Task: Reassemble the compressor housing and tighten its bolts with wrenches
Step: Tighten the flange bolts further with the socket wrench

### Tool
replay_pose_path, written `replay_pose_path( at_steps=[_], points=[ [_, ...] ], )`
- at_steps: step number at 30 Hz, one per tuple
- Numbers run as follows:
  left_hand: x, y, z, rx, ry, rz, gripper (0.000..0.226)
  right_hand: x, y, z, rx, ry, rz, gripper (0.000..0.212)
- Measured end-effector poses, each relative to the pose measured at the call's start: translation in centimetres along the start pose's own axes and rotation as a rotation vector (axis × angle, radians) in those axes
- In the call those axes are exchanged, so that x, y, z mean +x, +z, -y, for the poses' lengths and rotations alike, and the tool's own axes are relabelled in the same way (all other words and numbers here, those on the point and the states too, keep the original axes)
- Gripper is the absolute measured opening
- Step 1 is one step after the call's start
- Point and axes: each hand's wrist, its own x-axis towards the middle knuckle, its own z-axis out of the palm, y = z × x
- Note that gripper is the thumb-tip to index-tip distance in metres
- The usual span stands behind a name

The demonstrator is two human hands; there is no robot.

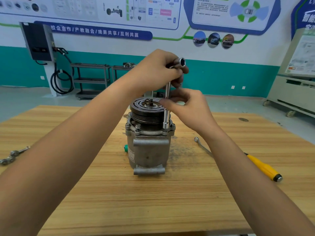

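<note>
**Steel socket wrench on compressor flange**

Upright at compressor's right flange corner. Left hand grips its top; right hand pinches the shaft. Bolt-tightening step, likely. Next: turn, keeping socket square.

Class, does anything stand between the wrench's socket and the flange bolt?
Nothing visible does. The socket wrench stands upright, its lower end on a flange bolt of the compressor; the pulley sits beside it.
</note>
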Motion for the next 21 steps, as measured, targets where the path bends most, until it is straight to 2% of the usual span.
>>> replay_pose_path(
  at_steps=[2,4,6,8,11,13,15,17,19,21],
  points=[
    [-0.3,-0.5,-0.2,-0.102,-0.021,0.098,0.019,-0.1,-0.1,0.3,0.116,0.017,0.099,0.012],
    [-0.4,-0.5,-0.1,-0.038,0.012,0.091,0.019,-0.1,0.0,0.3,0.133,0.008,0.119,0.019],
    [-0.5,-0.2,0.1,0.062,0.053,0.003,0.018,0.0,0.1,0.4,0.068,-0.019,0.044,0.019],
    [-0.4,0.1,0.6,0.053,0.044,-0.138,0.015,0.0,0.3,0.2,0.013,-0.043,-0.056,0.024],
    [-0.1,0.1,1.4,-0.212,-0.064,-0.280,0.015,-0.2,0.4,0.2,-0.044,-0.060,-0.113,0.009],
    [0.0,0.1,1.9,-0.419,-0.143,-0.265,0.017,-0.3,0.2,0.2,-0.026,-0.030,0.000,0.020],
    [0.1,0.2,2.4,-0.591,-0.210,-0.240,0.020,-0.4,0.1,0.3,0.058,0.013,0.114,0.021],
    [0.1,0.1,2.4,-0.670,-0.247,-0.220,0.021,-0.4,0.0,0.4,0.061,0.006,0.112,0.023],
    [0.1,0.2,2.0,-0.557,-0.218,-0.223,0.019,-0.4,-0.1,0.3,0.075,0.004,0.075,0.024],
    [0.0,0.5,1.3,-0.244,-0.147,-0.217,0.022,-0.5,-0.1,0.3,0.110,-0.005,0.047,0.020]
  ],
)
